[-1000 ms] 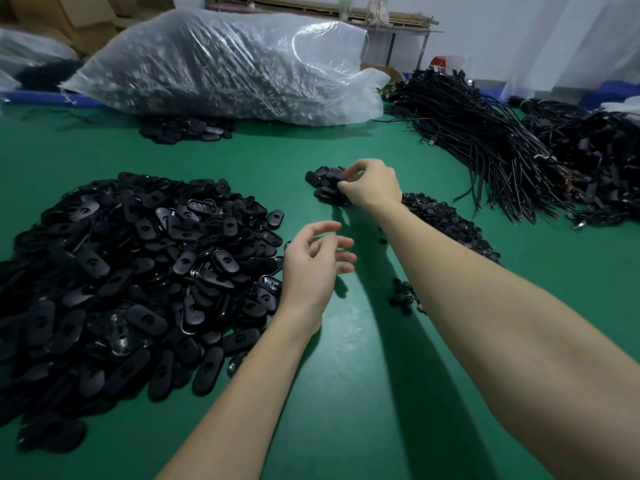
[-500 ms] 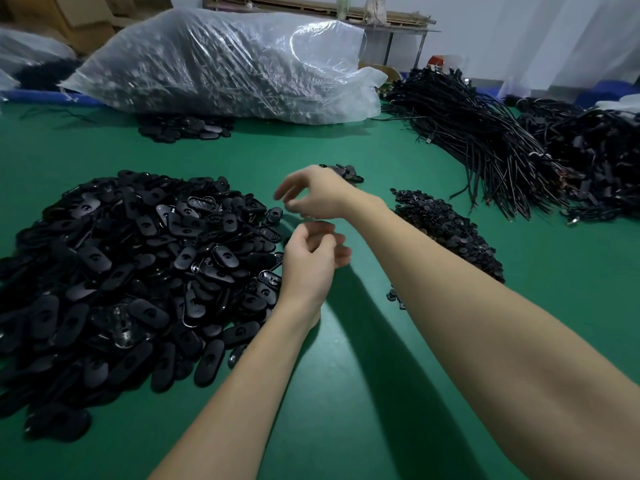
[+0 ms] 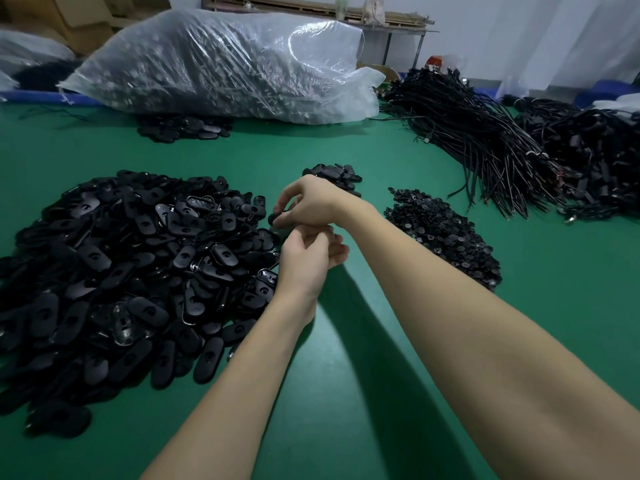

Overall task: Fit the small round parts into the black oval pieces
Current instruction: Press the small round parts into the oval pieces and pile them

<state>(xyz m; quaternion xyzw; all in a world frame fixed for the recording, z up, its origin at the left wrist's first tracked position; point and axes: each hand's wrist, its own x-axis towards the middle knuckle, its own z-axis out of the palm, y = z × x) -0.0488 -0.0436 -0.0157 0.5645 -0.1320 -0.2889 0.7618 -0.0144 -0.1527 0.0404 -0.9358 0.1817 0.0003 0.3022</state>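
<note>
- My right hand (image 3: 313,202) pinches a black oval piece (image 3: 276,219) at its fingertips, just above my left hand (image 3: 304,261).
- My left hand's fingers are curled under the right; whether they hold a small round part, I cannot tell.
- The oval pile (image 3: 138,258) lies left of both hands, the round parts (image 3: 446,233) to the right.
- The piece looks light, stiff and smooth: grip its long edges, leaving the centre hole free.

The right hand (image 3: 311,206) covers most of the black piece (image 3: 274,220) it pinches, so its shape cannot be told. The left hand (image 3: 304,261) curls its fingers out of sight; whether they hold anything is unclear. At nine o'clock, the pile of black oval pieces (image 3: 121,271) runs off the picture's edge.
</note>
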